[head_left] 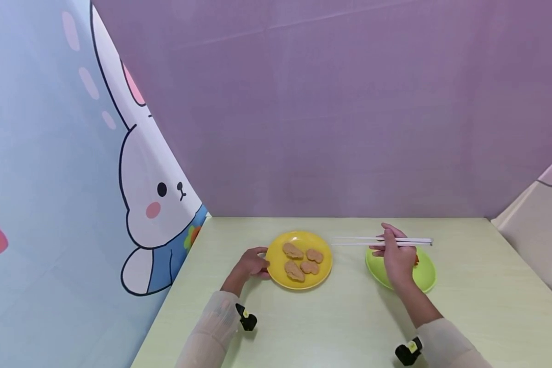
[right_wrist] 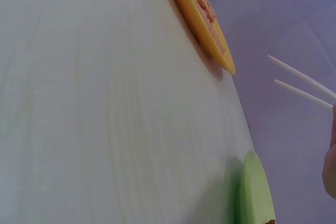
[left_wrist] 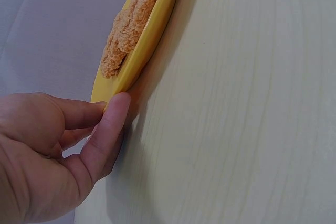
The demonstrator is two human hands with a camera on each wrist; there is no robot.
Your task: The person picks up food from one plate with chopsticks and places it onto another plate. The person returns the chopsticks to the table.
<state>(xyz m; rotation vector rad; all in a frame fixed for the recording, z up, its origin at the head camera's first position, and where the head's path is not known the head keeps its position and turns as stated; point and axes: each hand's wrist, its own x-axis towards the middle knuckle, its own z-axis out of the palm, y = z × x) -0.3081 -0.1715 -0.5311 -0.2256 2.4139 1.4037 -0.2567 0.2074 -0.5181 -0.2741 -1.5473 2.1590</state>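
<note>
My left hand point(head_left: 252, 263) pinches the left rim of a yellow plate point(head_left: 305, 237), thumb on one side and fingers on the other, as the left wrist view shows closely. Several pieces of fried chicken point(head_left: 294, 271) with a crumbly brown coating lie on that plate. My right hand point(head_left: 399, 261) grips a pair of white chopsticks point(head_left: 416, 242) above a light green plate point(head_left: 425, 278). Their tips point left toward the yellow plate, slightly apart, with nothing between them. Partly hidden behind the right hand, a small red piece point(head_left: 416, 260) lies on the green plate.
Both plates stand on a pale wood-grain table point(head_left: 331, 327), with a gap between them. A purple cloth wall point(head_left: 331, 112) rises at the table's back edge. At the left hangs a blue sheet with a printed rabbit point(head_left: 152, 214).
</note>
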